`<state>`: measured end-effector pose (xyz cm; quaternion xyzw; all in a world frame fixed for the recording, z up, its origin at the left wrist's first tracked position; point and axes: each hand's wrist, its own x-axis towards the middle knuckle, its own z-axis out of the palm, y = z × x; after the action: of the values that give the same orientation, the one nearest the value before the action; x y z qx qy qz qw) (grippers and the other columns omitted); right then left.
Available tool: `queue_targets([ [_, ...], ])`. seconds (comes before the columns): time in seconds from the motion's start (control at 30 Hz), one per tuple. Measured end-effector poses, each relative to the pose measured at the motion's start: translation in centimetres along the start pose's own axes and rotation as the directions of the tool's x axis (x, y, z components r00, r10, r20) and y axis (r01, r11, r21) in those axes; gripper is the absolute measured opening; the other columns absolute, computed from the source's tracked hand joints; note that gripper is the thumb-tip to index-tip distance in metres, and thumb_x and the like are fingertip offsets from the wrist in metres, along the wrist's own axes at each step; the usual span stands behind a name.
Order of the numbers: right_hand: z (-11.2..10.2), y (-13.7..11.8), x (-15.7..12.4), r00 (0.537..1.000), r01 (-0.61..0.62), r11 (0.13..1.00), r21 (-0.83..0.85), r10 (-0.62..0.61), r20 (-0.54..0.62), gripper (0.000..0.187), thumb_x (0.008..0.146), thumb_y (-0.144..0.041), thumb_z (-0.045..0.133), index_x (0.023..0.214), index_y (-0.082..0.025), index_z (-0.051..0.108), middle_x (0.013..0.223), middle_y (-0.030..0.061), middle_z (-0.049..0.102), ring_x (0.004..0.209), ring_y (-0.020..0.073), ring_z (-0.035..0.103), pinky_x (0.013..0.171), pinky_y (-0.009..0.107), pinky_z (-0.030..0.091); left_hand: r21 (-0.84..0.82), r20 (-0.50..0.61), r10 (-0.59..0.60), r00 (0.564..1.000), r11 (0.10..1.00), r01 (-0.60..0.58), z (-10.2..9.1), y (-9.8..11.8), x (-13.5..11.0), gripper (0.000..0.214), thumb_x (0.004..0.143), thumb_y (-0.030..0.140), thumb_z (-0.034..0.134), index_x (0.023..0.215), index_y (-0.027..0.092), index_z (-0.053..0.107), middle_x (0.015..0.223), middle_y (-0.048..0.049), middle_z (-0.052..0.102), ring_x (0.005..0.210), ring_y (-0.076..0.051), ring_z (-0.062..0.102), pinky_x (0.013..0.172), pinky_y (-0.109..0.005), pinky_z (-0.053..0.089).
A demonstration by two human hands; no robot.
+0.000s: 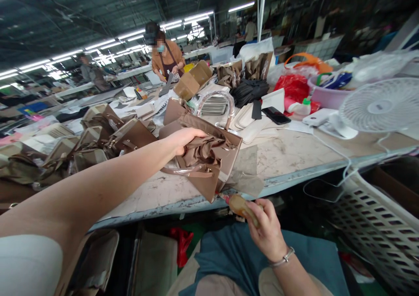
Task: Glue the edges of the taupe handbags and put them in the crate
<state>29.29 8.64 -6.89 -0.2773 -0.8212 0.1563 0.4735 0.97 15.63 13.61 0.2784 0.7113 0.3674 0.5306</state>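
A brown handbag with crumpled lining and plastic-wrapped handles lies tilted at the table's front edge. My left hand is closed on its upper side, the thumb along the rim and the fingers hidden behind the panel. Below the bag's lower right corner, my right hand is wrapped round a yellowish squeeze bottle with a red nozzle. The nozzle points up at that corner, and whether it touches I cannot tell.
More brown handbags crowd the table's left. Behind stand stacked pale panels, a phone and a cardboard box. A white fan is at right, above a plastic crate. A masked co-worker works opposite.
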Motion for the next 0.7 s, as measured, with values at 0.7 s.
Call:
queue_targets([
  [0.7,-1.0,1.0,1.9,0.973,-0.044,0.988,-0.146,0.009,-0.232,0.042,0.084,-0.008,0.054,0.122,-0.026,0.050,0.100,0.0085,0.046,0.087,0.0242,0.054,0.067,0.041,0.055,-0.113,0.001,-0.049,0.999,0.992,0.049,0.3,0.3,0.3,0.005,0.067,0.018,0.065,0.069,0.015,0.068,0.063,-0.0086,0.072,0.053,-0.021,0.067,0.055,-0.030,0.057],
])
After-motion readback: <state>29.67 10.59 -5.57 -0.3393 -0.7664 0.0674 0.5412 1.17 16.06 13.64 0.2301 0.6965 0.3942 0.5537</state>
